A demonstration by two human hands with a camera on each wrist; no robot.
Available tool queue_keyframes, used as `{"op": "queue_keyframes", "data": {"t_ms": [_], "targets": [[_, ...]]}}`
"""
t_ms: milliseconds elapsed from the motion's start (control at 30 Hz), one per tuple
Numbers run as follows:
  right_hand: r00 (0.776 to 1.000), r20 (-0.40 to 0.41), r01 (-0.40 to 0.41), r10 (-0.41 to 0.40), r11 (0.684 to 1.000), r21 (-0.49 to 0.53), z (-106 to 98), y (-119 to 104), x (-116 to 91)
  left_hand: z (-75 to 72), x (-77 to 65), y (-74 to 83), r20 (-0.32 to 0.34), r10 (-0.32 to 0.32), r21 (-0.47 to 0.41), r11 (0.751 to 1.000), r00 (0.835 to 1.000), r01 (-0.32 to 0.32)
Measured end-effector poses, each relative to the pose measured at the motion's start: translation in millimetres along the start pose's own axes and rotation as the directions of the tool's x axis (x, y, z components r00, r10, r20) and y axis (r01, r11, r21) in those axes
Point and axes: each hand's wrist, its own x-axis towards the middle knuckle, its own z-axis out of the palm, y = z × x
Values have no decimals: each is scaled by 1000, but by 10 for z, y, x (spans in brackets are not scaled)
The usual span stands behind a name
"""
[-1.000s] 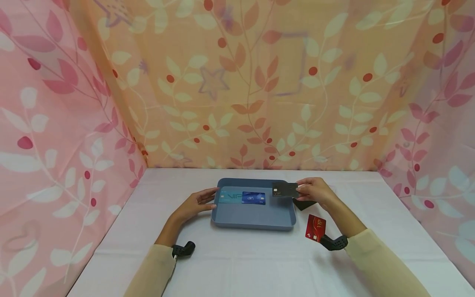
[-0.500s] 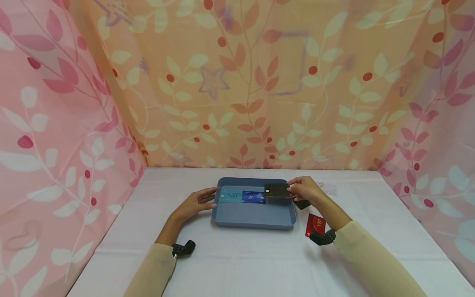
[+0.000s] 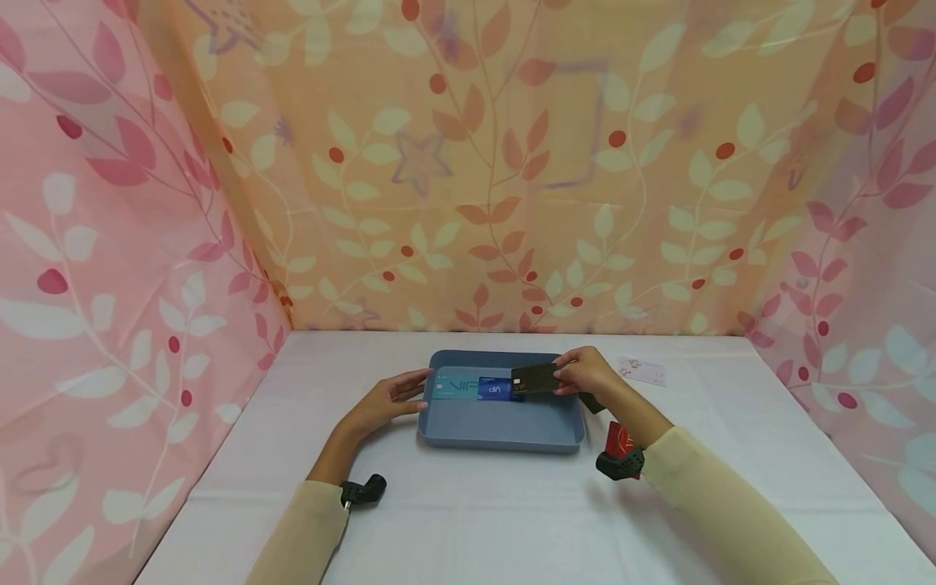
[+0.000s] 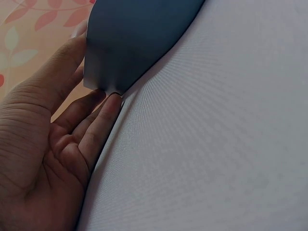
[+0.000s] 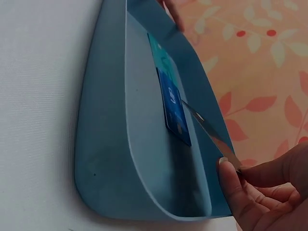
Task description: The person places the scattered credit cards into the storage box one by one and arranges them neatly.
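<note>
A blue tray (image 3: 504,443) lies on the table, with a teal VIP card (image 3: 453,383) and a dark blue card (image 3: 494,389) end to end inside it. My right hand (image 3: 588,374) pinches a black VIP card (image 3: 534,379) by its right end. That card is tilted over the tray, its left edge overlapping the blue card in the head view. In the right wrist view it shows as a thin slanted strip. My left hand (image 3: 387,402) holds the tray's left end, its fingertips at the wall and lower edge (image 4: 103,79) in the left wrist view.
Right of the tray, a red card (image 3: 620,439) is partly hidden by the right wrist's camera (image 3: 620,465). Another dark card (image 3: 591,402) peeks out under the right hand. A pale pink card (image 3: 642,371) lies farther back. Patterned cloth (image 3: 475,203) hangs behind the table.
My right hand has moved left with the black card, from the tray's right end to over the blue card's edge. The pale card has come into view. My left hand has stayed put.
</note>
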Motion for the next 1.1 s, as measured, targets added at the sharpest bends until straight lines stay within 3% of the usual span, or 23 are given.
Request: {"op": "queue_keyframes", "data": {"t_ms": [533,1100], "targets": [[998,-16,-60,59,998,-18,171,-34,40,-5,3,-29,-16,-7,17,1000,1000,7],[1000,16,-15,15,999,30,314,-14,62,-5,-1,-13,-12,-2,13,1000,1000,2]]}}
